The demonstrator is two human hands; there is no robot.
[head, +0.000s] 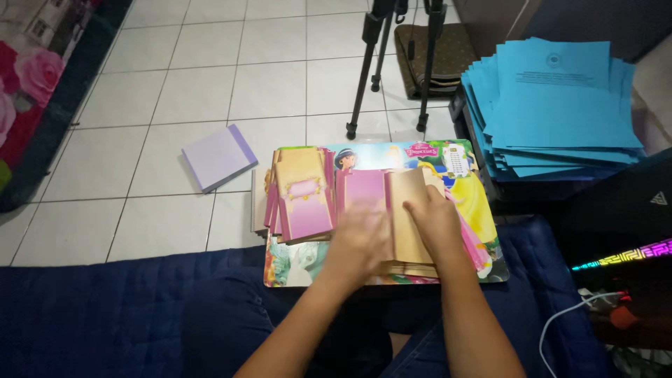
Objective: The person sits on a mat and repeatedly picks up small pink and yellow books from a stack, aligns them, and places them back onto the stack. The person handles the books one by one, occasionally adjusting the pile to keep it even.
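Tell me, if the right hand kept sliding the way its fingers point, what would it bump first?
The right hand rests on the tan-and-pink card, fingers pointing up and a little left. Going on, it would probably cross that card and reach the far edge of the cartoon lap table.

Left hand (359,241) smeared by motion blur, fingers impossible to separate. Hiding part of the pink-and-tan card stack (392,210) underneath, along with the right hand (437,220). Both forearms chopped off by the near edge. Tripod (392,63) far off, cut at the top, only legs showing. Print on the blue paper pile (560,105) way too tiny to read. Floral cloth (28,77) clipped at the left edge.
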